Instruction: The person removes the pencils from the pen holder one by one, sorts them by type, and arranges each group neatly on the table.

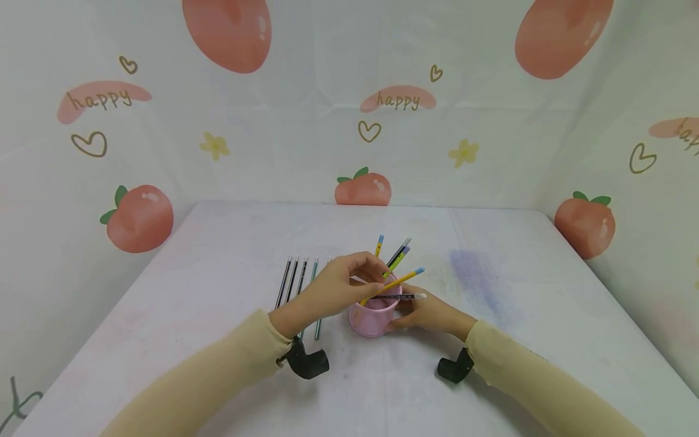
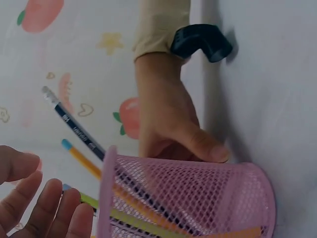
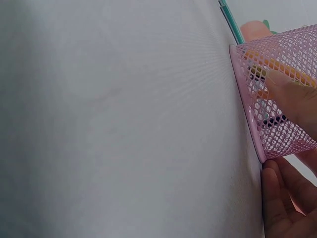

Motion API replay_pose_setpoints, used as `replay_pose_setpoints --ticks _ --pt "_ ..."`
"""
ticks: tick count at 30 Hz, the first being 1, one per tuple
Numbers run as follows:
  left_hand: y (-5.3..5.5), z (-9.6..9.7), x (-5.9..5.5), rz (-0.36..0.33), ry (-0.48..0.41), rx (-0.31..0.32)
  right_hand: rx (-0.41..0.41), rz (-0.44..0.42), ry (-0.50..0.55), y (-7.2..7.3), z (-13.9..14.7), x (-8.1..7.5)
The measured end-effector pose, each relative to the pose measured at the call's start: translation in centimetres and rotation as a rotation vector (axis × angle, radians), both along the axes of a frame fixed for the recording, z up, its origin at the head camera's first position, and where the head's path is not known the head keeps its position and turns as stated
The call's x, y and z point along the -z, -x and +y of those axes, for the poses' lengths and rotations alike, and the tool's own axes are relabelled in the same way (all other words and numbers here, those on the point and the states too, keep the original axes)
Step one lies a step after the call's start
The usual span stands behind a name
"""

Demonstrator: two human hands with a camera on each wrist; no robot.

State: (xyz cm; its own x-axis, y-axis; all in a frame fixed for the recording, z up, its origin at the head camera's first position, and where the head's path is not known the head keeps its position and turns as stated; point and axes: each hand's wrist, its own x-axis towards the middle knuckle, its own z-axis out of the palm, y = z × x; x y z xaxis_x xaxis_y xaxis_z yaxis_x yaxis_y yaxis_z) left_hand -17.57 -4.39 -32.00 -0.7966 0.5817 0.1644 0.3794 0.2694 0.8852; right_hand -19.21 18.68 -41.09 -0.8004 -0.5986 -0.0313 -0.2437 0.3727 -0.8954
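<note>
Pink mesh (image 2: 208,186) partly hides the right hand (image 1: 433,313), which grips the round cup (image 1: 371,321); the left hand (image 1: 341,282), loosely bent and empty, masks some of its top. The cup stands upright on a whitish table (image 1: 382,388), slanting pencils (image 1: 409,277) inside; slim pencils (image 1: 283,284) lie leftward, partly covered by the left wrist (image 1: 283,318).
</note>
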Motion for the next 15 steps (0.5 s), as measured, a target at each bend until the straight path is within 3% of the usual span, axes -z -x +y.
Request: replay_pose_setpoints --ticks 7,15 --pt "-0.3 0.9 0.7 -0.017 0.015 0.038 0.012 0.03 -0.036 -0.1 0.0 -0.1" --pt "-0.6 1.9 0.7 -0.013 0.049 0.055 0.007 0.072 -0.05 0.0 0.1 0.1"
